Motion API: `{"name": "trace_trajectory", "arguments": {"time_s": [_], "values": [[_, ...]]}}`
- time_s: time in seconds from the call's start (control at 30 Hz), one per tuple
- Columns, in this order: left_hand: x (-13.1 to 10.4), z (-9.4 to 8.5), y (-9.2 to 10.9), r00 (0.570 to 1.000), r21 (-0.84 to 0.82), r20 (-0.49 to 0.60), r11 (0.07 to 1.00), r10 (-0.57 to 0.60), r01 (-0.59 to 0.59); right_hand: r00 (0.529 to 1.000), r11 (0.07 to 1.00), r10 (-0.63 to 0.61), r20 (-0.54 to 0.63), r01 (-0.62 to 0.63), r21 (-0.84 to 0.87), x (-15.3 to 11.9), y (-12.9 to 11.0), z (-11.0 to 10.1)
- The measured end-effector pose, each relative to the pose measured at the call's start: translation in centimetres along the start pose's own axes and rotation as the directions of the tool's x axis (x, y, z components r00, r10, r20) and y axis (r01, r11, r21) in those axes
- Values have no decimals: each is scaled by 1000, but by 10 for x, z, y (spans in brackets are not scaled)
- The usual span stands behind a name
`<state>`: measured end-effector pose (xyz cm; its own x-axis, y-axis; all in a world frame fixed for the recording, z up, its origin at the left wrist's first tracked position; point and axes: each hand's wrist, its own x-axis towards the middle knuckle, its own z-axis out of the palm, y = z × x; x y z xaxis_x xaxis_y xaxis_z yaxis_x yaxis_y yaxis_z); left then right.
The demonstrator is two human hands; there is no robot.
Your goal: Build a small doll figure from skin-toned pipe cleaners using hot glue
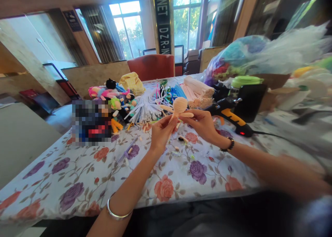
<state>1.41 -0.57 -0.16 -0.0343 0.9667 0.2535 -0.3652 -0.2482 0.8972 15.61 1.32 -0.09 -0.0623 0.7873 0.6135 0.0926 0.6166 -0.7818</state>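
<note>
Over the middle of the table I hold up a small peach-coloured doll figure [180, 106], with a round ribbed head and two thin arms sticking out sideways. My left hand [163, 131] is closed round its lower body, which the fingers mostly hide. The fingers of my right hand [203, 124] pinch at the figure's right side, by the arm. Beyond the hands lies a bundle of white pipe cleaners [146, 107]. To the right of my right hand is a black and orange hot glue gun [230, 116] with a red light lit.
Finished-looking dolls [109, 91] pile up at the back left, near a yellow cloth [132, 83]. Bundles of peach pipe cleaners [198, 91] lie behind the hands. A green-lidded jar [243, 81] and plastic bags [238, 53] stand at right. Scraps dot the flowered tablecloth [103, 171].
</note>
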Motion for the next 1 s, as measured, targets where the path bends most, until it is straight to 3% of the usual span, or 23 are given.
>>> {"name": "trace_trajectory", "arguments": {"time_s": [0.7,1.0], "values": [[-2,-1,4,999,32,-27,999,32,-31,998,999,-31,61,32,-27,-1,-11,2],[0,-2,5,999,-20,34,1000,-21,22,998,999,-15,62,17,-33,0,-11,1]]}}
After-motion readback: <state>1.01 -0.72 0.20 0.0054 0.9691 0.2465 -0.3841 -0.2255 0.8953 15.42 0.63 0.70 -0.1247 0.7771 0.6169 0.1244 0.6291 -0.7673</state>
